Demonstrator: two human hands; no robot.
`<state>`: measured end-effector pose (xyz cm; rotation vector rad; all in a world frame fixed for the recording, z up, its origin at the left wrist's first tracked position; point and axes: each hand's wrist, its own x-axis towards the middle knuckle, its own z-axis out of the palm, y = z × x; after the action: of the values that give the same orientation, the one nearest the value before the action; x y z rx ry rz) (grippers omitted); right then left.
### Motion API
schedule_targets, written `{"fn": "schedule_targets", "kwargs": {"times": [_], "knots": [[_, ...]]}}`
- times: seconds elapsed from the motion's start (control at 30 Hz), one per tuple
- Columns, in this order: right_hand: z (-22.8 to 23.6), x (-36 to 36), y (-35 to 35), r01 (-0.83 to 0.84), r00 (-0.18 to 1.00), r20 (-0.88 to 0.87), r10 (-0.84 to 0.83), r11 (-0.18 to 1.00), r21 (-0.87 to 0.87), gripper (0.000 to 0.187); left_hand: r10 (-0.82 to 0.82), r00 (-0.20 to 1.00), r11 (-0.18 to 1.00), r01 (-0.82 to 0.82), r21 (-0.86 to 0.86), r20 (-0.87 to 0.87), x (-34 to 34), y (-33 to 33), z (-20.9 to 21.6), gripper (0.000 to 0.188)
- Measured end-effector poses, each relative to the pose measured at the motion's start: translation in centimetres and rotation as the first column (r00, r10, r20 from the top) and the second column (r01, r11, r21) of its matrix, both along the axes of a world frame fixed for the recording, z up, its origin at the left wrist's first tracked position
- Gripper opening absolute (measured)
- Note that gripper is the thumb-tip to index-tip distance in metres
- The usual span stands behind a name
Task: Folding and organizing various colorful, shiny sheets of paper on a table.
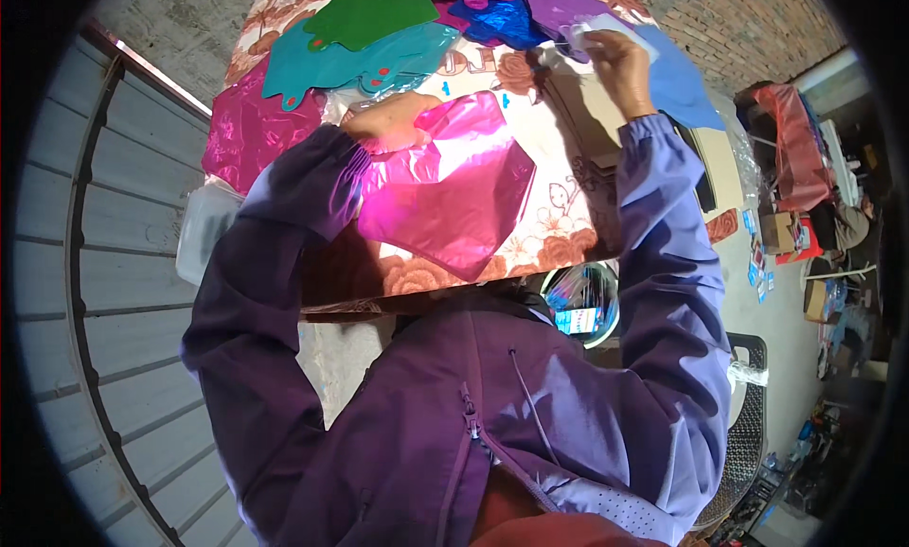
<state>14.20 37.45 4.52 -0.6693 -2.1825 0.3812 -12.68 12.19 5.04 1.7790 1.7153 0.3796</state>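
A flat, shiny magenta foil piece [450, 192] with angled edges lies in front of me, its lower point near the table's front edge. My left hand [390, 123] is closed on its upper left edge; some fingertips are hidden by glare and foil. Farther right, my right hand [622, 69] pinches a thin white piece [592, 36] over purple and blue foil. Whether that piece is film or paper I cannot tell. Two tiny blue clips or scraps [506, 100] lie just beyond the magenta foil.
Teal foil shapes [355, 64], a green one [379, 12], a dark blue one [507, 22] and a purple one [559, 9] overlap at the back of the flowered tablecloth [417, 274]. A box [582, 112] stands by my right forearm. Below the edge sits a round bin [597, 310].
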Motion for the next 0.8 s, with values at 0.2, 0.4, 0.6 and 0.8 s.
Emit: {"fn": "schedule_targets", "kwargs": {"times": [0.2, 0.4, 0.6, 0.8], "knots": [[0.6, 4.5, 0.9, 0.099, 0.983, 0.126, -0.134, 0.962, 0.253, 0.039, 0.034, 0.999, 0.996, -0.033, 0.081, -0.009, 0.4, 0.4, -0.4, 0.064], [1.3, 6.6, -0.5, 0.078, 0.965, 0.248, -0.086, 0.996, 0.039, 0.04, 0.191, 0.945, 0.932, -0.09, 0.35, -0.266, 1.6, -0.7, -0.9, 0.071], [2.0, 2.0, -5.5, -0.29, 0.758, 0.512, 0.405, 0.912, -0.291, 0.033, 0.047, 0.815, 0.978, 0.081, 0.193, -0.577, 5.6, -5.8, -1.9, 0.073], [3.9, -8.9, -7.4, -0.32, 0.752, 0.493, 0.438, 0.896, -0.308, 0.029, 0.154, 0.821, 0.971, -0.024, 0.237, -0.55, 8.1, -6.2, 0.5, 0.071]]}}
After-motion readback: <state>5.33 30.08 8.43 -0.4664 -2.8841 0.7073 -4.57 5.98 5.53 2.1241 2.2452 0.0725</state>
